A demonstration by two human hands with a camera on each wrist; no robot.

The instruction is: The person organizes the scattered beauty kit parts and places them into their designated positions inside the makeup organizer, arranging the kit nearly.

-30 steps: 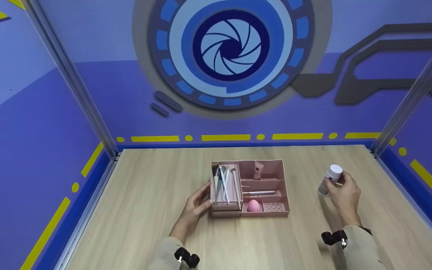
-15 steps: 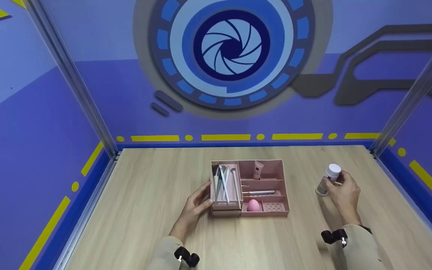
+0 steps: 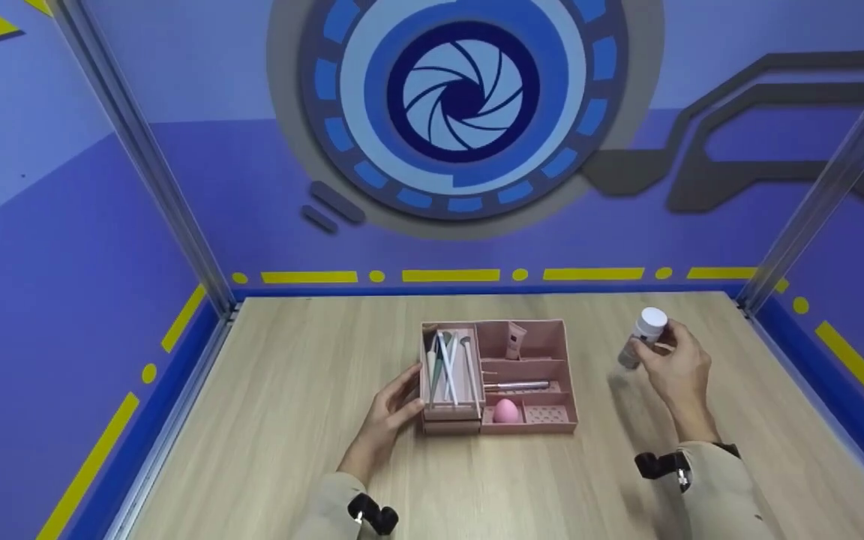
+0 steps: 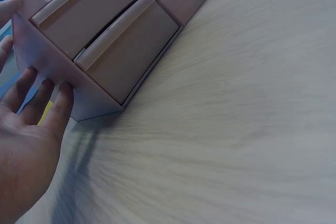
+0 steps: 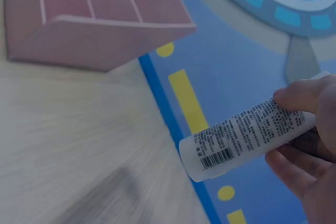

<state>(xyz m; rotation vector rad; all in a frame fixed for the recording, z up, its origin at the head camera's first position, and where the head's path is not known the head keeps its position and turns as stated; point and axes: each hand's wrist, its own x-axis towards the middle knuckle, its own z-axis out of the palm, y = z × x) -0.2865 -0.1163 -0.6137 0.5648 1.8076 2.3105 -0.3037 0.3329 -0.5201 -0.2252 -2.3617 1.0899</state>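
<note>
A pink makeup organizer stands on the wooden table. My left hand rests its fingertips on the organizer's left side, the fingers extended; two small drawers face the left wrist view. My right hand pinches a white bottle with a white cap between thumb and fingers, right of the organizer. The bottle leans slightly and is raised above the table, its printed label and barcode showing in the right wrist view. Part of the bottle is hidden behind the fingers.
Several makeup brushes lie in the organizer's left top tray. Its right compartments hold a small pink tube, a slim silver-and-pink stick and a pink makeup sponge. Blue-purple panels enclose the wooden table.
My right hand has carried the bottle up, away from me and slightly left, toward the organizer's far side. The left hand and the organizer have stayed in place.
</note>
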